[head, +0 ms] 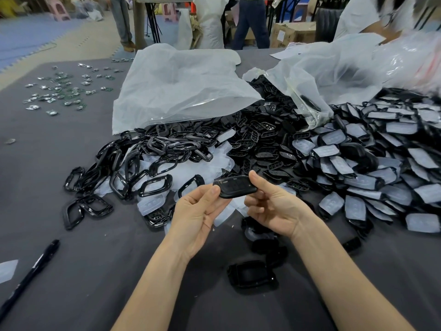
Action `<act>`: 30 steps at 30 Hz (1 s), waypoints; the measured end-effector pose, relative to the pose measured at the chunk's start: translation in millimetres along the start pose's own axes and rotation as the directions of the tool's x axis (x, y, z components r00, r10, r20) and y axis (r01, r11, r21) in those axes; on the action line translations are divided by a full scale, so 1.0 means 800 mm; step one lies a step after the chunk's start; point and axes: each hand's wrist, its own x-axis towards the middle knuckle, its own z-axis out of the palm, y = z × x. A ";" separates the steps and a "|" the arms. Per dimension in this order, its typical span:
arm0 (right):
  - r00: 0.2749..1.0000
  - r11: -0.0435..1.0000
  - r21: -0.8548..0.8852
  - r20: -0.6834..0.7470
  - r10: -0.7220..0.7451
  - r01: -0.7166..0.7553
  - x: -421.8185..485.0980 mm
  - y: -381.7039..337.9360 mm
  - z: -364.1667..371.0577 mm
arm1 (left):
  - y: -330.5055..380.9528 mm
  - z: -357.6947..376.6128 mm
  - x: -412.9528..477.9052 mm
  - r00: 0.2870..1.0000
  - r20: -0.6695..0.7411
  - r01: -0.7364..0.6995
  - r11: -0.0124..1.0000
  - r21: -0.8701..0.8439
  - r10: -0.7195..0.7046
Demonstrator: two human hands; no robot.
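Observation:
A black key-fob shell hangs just above the grey table, held between both hands. My left hand pinches its left end with thumb and fingers. My right hand pinches its right end, thumb on top. Behind the hands lie heaps of black frame rings, black button plates, clear rubber pads and black backs with white pads. Close to me on the table rest a few assembled black shells.
A black pen lies at the front left. Small green circuit boards are scattered at the far left. Two translucent plastic bags spill parts at the back. People stand beyond the table, one at the far right.

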 end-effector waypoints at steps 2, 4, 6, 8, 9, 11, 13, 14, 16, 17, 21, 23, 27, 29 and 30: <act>0.995 0.989 -0.117 0.044 -0.085 0.090 0.003 0.002 -0.001 | 0.000 -0.007 0.004 0.999 -0.009 -0.034 0.999 0.030 0.034; 0.985 0.971 -0.176 0.092 -0.147 0.161 0.000 0.000 -0.005 | -0.001 -0.006 0.004 0.998 -0.004 -0.061 0.997 0.036 0.061; 0.981 0.965 -0.194 0.121 -0.154 0.176 0.000 -0.002 -0.007 | -0.003 -0.009 0.004 0.994 -0.011 -0.110 0.989 0.095 0.112; 0.979 0.962 -0.203 0.128 -0.159 0.183 -0.003 -0.009 -0.011 | -0.005 -0.004 0.000 0.980 -0.018 -0.189 0.952 0.241 0.199; 0.979 0.962 -0.205 0.130 -0.157 0.182 -0.005 -0.013 -0.014 | -0.004 0.003 -0.006 0.966 0.013 -0.247 0.905 0.347 0.259; 0.983 0.949 -0.267 0.120 -0.141 0.169 -0.012 -0.025 -0.024 | -0.010 0.011 -0.012 0.906 0.147 -0.409 0.731 0.547 0.396; 0.984 0.904 -0.398 0.137 -0.110 0.157 -0.023 -0.039 -0.036 | -0.015 0.014 -0.018 0.795 0.341 -0.587 0.492 0.642 0.502; 0.984 0.866 -0.474 0.146 -0.104 0.162 -0.032 -0.047 -0.044 | -0.022 0.016 -0.022 0.727 0.463 -0.666 0.356 0.656 0.507; 0.985 0.745 -0.646 0.152 -0.088 0.166 -0.052 -0.064 -0.060 | -0.037 0.018 -0.024 0.633 0.639 -0.756 0.173 0.631 0.437; 0.987 0.664 -0.731 0.138 -0.084 0.159 -0.063 -0.071 -0.067 | -0.043 0.023 -0.026 0.608 0.689 -0.782 0.149 0.605 0.393; 0.986 0.438 -0.894 0.029 -0.165 0.100 -0.092 -0.103 -0.088 | -0.054 0.030 -0.027 0.485 0.800 -0.847 -0.039 0.530 0.353; 0.950 0.436 -0.895 -0.055 -0.309 0.090 -0.107 -0.139 -0.107 | -0.051 0.029 -0.023 0.543 0.774 -0.813 -0.029 0.582 0.327; 0.647 0.388 -0.921 -0.278 -0.710 0.029 -0.132 -0.235 -0.165 | -0.044 0.016 -0.021 0.704 0.632 -0.674 0.023 0.738 0.324; 0.452 0.390 -0.917 -0.381 -0.806 -0.078 -0.133 -0.269 -0.202 | -0.044 0.015 -0.023 0.795 0.550 -0.577 0.041 0.816 0.256; 0.402 0.381 -0.911 -0.412 -0.817 -0.160 -0.131 -0.278 -0.218 | -0.044 0.016 -0.024 0.819 0.528 -0.551 0.046 0.834 0.226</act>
